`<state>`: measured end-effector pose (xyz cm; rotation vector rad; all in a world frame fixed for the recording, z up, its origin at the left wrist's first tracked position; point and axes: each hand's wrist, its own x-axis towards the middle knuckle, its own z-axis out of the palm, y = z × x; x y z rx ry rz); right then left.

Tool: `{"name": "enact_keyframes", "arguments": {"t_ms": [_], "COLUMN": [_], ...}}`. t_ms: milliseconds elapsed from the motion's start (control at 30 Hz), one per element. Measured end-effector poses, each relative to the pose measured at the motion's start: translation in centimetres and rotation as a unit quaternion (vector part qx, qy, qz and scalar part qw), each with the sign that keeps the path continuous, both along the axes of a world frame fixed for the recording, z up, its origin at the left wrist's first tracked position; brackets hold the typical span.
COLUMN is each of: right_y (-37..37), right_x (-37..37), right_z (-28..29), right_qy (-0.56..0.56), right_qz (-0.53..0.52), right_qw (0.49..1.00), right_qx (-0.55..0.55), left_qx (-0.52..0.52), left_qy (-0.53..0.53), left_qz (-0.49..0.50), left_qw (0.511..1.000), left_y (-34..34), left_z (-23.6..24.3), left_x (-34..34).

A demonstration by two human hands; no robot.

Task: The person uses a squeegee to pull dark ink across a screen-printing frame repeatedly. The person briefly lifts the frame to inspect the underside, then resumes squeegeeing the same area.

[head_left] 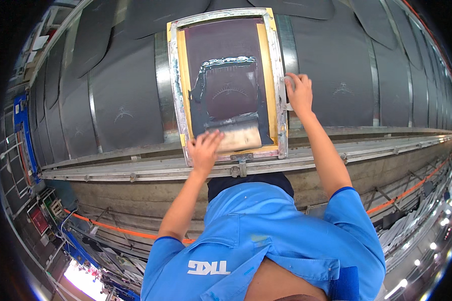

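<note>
A metal-edged screen frame (281,125) with yellow inner borders and dark mesh (226,42) lies across grey sheets. Dark wet ink (201,88) outlines a panel with a pale arched pattern. A wide squeegee (241,139) with a pale wooden body lies along the mesh's lower end. My left hand (206,150) is at its left end beside the frame, with curved fingers closed on it. My right hand (299,95) grips the small handle at the frame's right side, fingers bent around it.
Grey sheets (331,80) with faint pale prints lie in a row on a long bench. A metal rail (110,174) runs along its near edge, below the frame. An orange tube (105,223) and racks stand beyond my body on both sides. Blue equipment (20,108) is at the far left.
</note>
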<state>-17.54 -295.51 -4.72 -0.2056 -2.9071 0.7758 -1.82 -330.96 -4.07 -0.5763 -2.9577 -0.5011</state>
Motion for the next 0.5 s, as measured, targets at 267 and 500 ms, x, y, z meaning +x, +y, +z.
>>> {"name": "enact_keyframes", "arguments": {"t_ms": [267, 500], "right_y": [-6.5, -7.5], "right_x": [-5.8, 2.1], "right_z": [7.1, 2.9], "right_qy": [-0.096, -0.048], "right_qz": [0.300, 0.239], "right_qw": [0.949, 0.966], "right_qx": [-0.023, -0.087], "left_qx": [0.029, 0.025], "left_qy": [-0.013, -0.058], "left_qz": [-0.010, 0.024], "left_qw": [0.999, 0.998], "left_y": [0.3, 0.9], "left_z": [1.7, 0.0], "left_x": [-21.8, -15.8]}}
